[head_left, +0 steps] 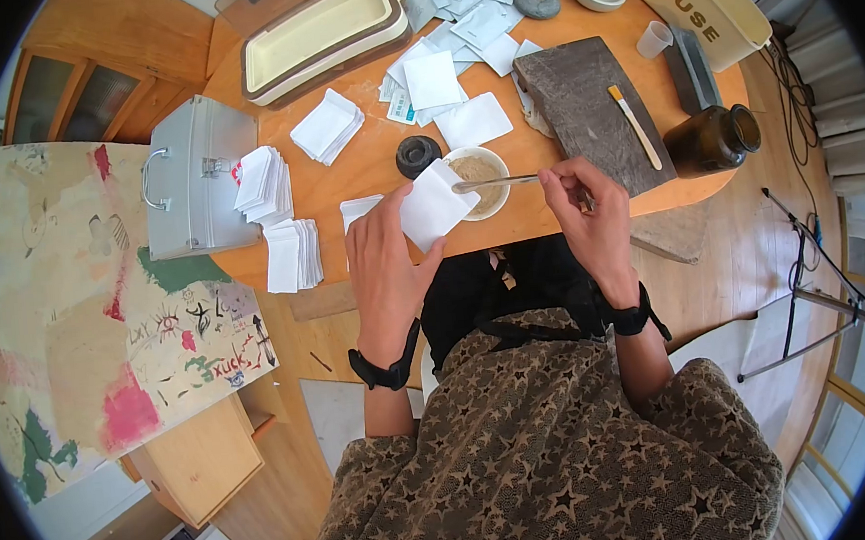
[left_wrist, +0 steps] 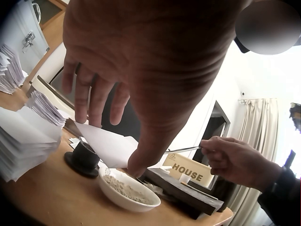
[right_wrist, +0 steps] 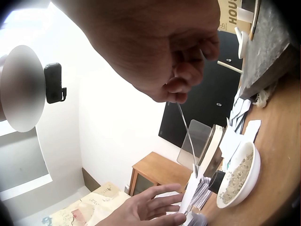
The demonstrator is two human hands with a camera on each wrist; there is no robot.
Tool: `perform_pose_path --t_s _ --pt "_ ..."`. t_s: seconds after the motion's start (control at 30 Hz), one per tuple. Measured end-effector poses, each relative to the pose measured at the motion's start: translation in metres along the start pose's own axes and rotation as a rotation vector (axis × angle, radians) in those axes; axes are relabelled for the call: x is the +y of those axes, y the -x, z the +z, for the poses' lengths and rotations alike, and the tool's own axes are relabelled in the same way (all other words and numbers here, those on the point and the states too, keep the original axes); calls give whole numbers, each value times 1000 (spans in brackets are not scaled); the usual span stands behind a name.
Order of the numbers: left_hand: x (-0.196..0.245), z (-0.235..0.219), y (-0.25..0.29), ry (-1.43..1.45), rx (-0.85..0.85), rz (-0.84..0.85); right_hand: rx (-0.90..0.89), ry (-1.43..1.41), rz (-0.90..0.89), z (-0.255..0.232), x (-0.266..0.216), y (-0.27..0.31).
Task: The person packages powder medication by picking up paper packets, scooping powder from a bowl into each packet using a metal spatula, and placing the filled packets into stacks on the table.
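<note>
Over the near table edge, my left hand (head_left: 387, 263) holds a square white paper packet (head_left: 431, 210) between thumb and fingers. My right hand (head_left: 590, 221) pinches the handle of a thin metal spoon-like tool (head_left: 502, 181). The tool's far end meets the packet's edge in the head and right wrist views; its tip is hidden at the paper. Just below and beyond the packet stands a white bowl (left_wrist: 124, 200) holding beige, grainy powder (right_wrist: 237, 181). A small black round pot (head_left: 418, 156) sits close beside the bowl.
Stacks of white packets (head_left: 293, 255) lie at the left by a silver case (head_left: 200, 176). Further back are a cream tray box (head_left: 326, 37) and scattered pale sachets (head_left: 486, 25). On the right, a dark slab (head_left: 580, 89) bears a brush (head_left: 633, 125), near a brown jar (head_left: 705, 146).
</note>
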State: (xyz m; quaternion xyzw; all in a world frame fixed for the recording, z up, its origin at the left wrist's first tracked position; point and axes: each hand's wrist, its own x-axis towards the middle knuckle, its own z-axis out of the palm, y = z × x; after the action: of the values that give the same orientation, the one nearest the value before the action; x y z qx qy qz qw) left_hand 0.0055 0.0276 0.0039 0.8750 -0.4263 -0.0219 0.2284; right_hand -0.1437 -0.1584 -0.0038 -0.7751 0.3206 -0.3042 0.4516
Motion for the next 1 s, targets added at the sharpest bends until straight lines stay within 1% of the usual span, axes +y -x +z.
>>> perform_pose_path --t_s 0.27,0.47,0.57,0.63,0.67,0.73,0.77,0.83,0.93,1.0 --pt "1 2 1 41 -6 9 -21 -15 19 -1 -2 0" --pt "3 6 4 59 -6 1 -51 -25 -33 -1 -2 1" --pt "4 7 4 72 1 1 -61 -11 -82 -1 -4 1" --pt "3 8 5 76 3 6 -62 44 -173 -1 -5 1" --pt "2 10 5 78 4 -2 -63 43 -174 -2 -5 1" --pt "1 11 5 78 7 -11 -90 101 -291 -2 -3 0" --pt "1 12 5 76 22 -5 -91 101 -292 -2 -4 0" --pt "2 12 5 74 38 0 -134 199 -394 -4 -6 0" --pt "4 11 5 85 46 3 -158 231 -405 -5 -8 1" --pt "4 11 5 100 -2 -14 -143 227 -414 -6 -9 1"
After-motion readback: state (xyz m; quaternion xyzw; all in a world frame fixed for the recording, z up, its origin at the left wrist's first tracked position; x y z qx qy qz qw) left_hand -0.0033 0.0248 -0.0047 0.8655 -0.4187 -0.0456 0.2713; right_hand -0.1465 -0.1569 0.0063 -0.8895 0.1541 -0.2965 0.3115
